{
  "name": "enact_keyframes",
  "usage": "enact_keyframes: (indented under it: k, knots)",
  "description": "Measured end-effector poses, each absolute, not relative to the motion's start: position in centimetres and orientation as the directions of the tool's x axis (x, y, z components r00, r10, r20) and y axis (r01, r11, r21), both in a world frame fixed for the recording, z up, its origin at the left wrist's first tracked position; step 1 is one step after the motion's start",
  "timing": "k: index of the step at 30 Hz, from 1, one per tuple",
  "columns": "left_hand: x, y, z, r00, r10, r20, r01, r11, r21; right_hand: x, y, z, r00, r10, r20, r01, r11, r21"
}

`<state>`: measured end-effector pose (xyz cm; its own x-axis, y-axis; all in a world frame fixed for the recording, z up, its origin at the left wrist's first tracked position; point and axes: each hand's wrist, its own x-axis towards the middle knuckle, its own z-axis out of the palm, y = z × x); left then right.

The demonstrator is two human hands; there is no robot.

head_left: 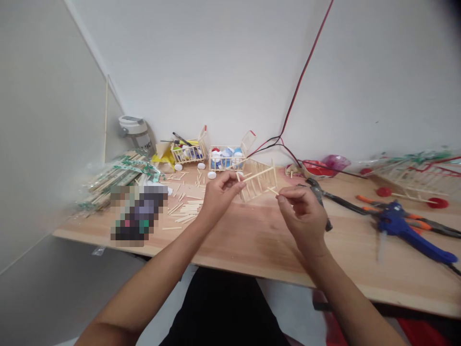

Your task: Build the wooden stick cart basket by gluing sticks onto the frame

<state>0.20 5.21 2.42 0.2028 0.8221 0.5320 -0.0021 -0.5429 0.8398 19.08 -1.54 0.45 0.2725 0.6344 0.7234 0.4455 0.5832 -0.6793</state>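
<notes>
Left hand (220,196) pinches a craft stick (258,174) near one end; right hand (303,216) pinches a short stick (272,191). Both seem light, stiff, brittle: hold near the ends. Beyond, a stick frame (252,191) lies near the far edge of the bench (252,240).

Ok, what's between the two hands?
The head view shows a small wooden-stick frame between the left hand and the right hand.

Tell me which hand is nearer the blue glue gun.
Right. The right hand is apart from the blue glue gun, to its left in this view. The left hand is farther away, beyond the right hand on that same side.
</notes>
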Motion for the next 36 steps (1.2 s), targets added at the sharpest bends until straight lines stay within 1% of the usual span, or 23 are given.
enact_keyframes:
  k: [3,5,9,12,14,16,19,21,23,25,27,28,30,33,36]
  knots:
    - [0.1,4.6,2.2,0.299,0.775,0.556,0.105,-0.606,0.788,19.4,-1.6,0.8,0.413,0.639,0.649,0.273,0.593,-0.758]
    - [0.0,4.0,2.1,0.365,0.750,0.552,0.178,-0.638,0.749,19.8,-1.6,1.2,0.490,0.638,0.594,0.152,0.608,-0.779]
    - [-0.3,2.9,1.7,0.442,0.731,0.521,0.279,-0.663,0.694,20.8,-1.2,2.6,0.526,0.683,0.506,-0.103,0.642,-0.760]
    - [-0.4,2.4,0.9,0.489,0.722,0.490,0.293,-0.665,0.687,21.3,-0.5,3.8,0.530,0.698,0.481,-0.209,0.657,-0.724]
    - [-0.6,2.2,0.3,0.542,0.678,0.497,0.233,-0.689,0.686,21.5,0.2,4.5,0.530,0.701,0.478,-0.228,0.660,-0.715]
    - [-0.8,1.8,-0.1,0.563,0.632,0.533,0.192,-0.728,0.659,21.7,0.9,4.7,0.529,0.708,0.468,-0.234,0.652,-0.722]
    - [-2.1,0.5,0.0,0.491,0.626,0.606,0.193,-0.757,0.624,21.9,1.8,4.3,0.524,0.727,0.443,-0.239,0.625,-0.743]
    - [-4.0,-0.8,0.4,0.375,0.634,0.677,0.234,-0.771,0.593,22.1,2.2,3.5,0.527,0.735,0.426,-0.235,0.608,-0.758]
    - [-7.1,-2.3,0.8,0.190,0.644,0.741,0.348,-0.750,0.563,22.4,2.4,2.6,0.539,0.739,0.406,-0.223,0.589,-0.777]
    - [-10.8,-3.6,0.8,-0.018,0.674,0.739,0.509,-0.630,0.587,22.7,2.4,1.9,0.542,0.741,0.396,-0.205,0.573,-0.793]
    - [-14.5,-4.7,0.5,-0.168,0.694,0.700,0.638,-0.465,0.614,22.7,2.3,1.7,0.534,0.746,0.398,-0.184,0.562,-0.806]
    - [-16.1,-5.0,0.2,-0.203,0.678,0.706,0.723,-0.382,0.576,22.7,2.2,1.7,0.533,0.748,0.396,-0.175,0.555,-0.813]
    - [-18.6,-5.5,-0.6,-0.161,0.686,0.710,0.837,-0.287,0.466,22.4,2.1,1.9,0.543,0.747,0.383,-0.158,0.539,-0.827]
    - [-20.3,-5.6,-1.8,-0.036,0.724,0.689,0.894,-0.285,0.346,22.0,2.0,2.0,0.559,0.741,0.371,-0.125,0.518,-0.846]
    - [-20.6,-5.3,-2.7,0.055,0.755,0.654,0.917,-0.297,0.266,22.0,2.0,1.8,0.558,0.744,0.368,-0.101,0.501,-0.860]
